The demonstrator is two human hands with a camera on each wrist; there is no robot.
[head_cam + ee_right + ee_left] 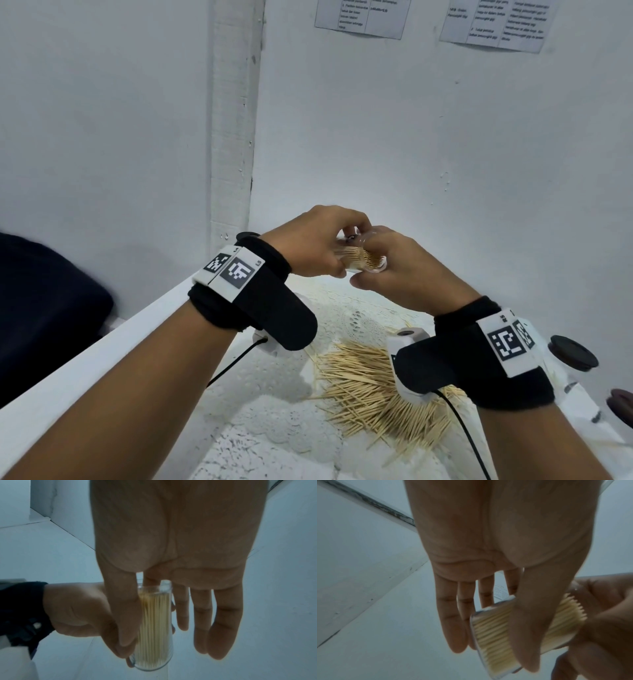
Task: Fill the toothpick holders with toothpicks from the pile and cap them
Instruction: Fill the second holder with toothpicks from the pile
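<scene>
Both hands up: left hand (308, 246) and right hand (397, 270) clamped on holder (363, 262), packed full, uncapped. Keep level, square tips, then cap (572, 353).

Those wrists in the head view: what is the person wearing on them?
Each bare forearm ends in a black fabric wrist wrap. The left wrist wrap carries white plates with black square code markers; the right wrist wrap has similar markers. A small white camera unit sits under the right wrist, and a thin black cable trails from it. Both hands are bare, with no gloves.
</scene>
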